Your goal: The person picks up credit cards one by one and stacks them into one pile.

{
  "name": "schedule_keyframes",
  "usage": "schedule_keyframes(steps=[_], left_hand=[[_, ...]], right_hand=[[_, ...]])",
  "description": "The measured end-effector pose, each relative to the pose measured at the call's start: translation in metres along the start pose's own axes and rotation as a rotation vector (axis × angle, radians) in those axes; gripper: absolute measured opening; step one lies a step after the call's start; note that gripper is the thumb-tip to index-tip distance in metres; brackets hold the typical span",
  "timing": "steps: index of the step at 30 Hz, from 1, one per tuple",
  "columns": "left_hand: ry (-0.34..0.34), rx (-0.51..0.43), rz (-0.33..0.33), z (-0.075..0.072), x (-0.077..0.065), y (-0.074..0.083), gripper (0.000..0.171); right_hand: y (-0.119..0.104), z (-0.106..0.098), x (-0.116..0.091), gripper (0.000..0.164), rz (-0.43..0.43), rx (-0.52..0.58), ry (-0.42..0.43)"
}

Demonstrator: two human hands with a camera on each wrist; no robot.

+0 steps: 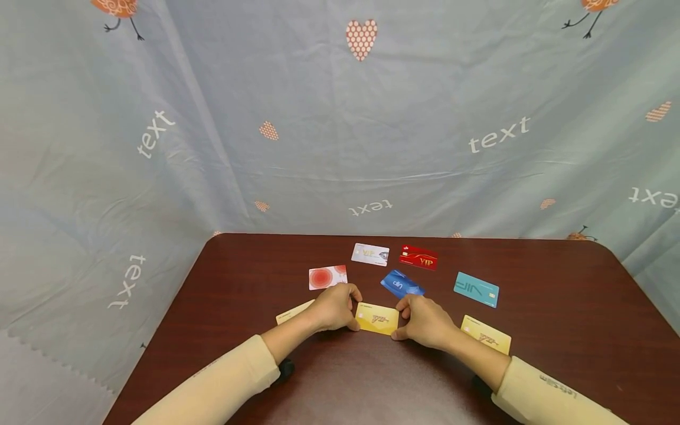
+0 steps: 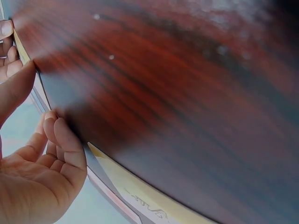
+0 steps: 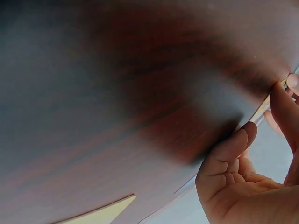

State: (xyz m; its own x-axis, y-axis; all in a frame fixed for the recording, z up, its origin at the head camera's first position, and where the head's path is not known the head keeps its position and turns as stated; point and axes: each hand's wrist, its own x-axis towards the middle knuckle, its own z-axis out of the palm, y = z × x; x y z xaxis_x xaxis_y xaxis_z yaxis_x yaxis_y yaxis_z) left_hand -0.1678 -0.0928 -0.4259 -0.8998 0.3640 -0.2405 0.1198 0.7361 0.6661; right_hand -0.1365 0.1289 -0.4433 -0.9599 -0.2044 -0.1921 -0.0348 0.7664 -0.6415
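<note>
Both hands are at a yellow card (image 1: 378, 319) printed with letters and a chip, in the middle of the table. The left hand (image 1: 333, 307) holds its left end, index fingertip at the far corner and thumb at the near one. At the opposite end, the right hand (image 1: 429, 322) grips the two corners in the same way. In the right wrist view the card (image 3: 260, 109) appears edge-on, low over the tabletop. A second yellow card (image 1: 294, 311) lies partly hidden behind the left hand and forearm. Beside the right forearm is a third yellow card (image 1: 486, 335), partly covered.
Beyond the hands lie a blue card (image 1: 402, 284), a white card with red circles (image 1: 326, 277), a silver VIP card (image 1: 370, 254), a red VIP card (image 1: 418, 257) and a teal card (image 1: 476, 289). A printed curtain (image 1: 329, 147) hangs behind the dark wooden table (image 1: 228, 295).
</note>
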Motion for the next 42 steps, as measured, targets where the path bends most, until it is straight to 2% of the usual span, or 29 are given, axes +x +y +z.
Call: schedule_keyframes(steps=[21, 29, 37, 42], left_hand=[[-0.01, 0.052, 0.011, 0.0029, 0.0012, -0.0012, 0.049], [0.007, 0.057, 0.016, 0.0044, -0.0001, -0.0005, 0.051], [0.02, 0.028, 0.012, 0.0043, -0.0009, 0.0002, 0.052], [0.025, -0.001, 0.037, 0.0053, -0.0014, -0.0011, 0.052]], right_hand=[[-0.0009, 0.0026, -0.0018, 0.05, -0.005, 0.022, 0.013], [-0.0003, 0.0028, -0.0025, 0.052, -0.017, 0.028, 0.035], [-0.0006, 0.0016, -0.002, 0.039, -0.028, 0.1, 0.068], [-0.001, 0.0006, -0.0012, 0.033, -0.035, 0.122, 0.068]])
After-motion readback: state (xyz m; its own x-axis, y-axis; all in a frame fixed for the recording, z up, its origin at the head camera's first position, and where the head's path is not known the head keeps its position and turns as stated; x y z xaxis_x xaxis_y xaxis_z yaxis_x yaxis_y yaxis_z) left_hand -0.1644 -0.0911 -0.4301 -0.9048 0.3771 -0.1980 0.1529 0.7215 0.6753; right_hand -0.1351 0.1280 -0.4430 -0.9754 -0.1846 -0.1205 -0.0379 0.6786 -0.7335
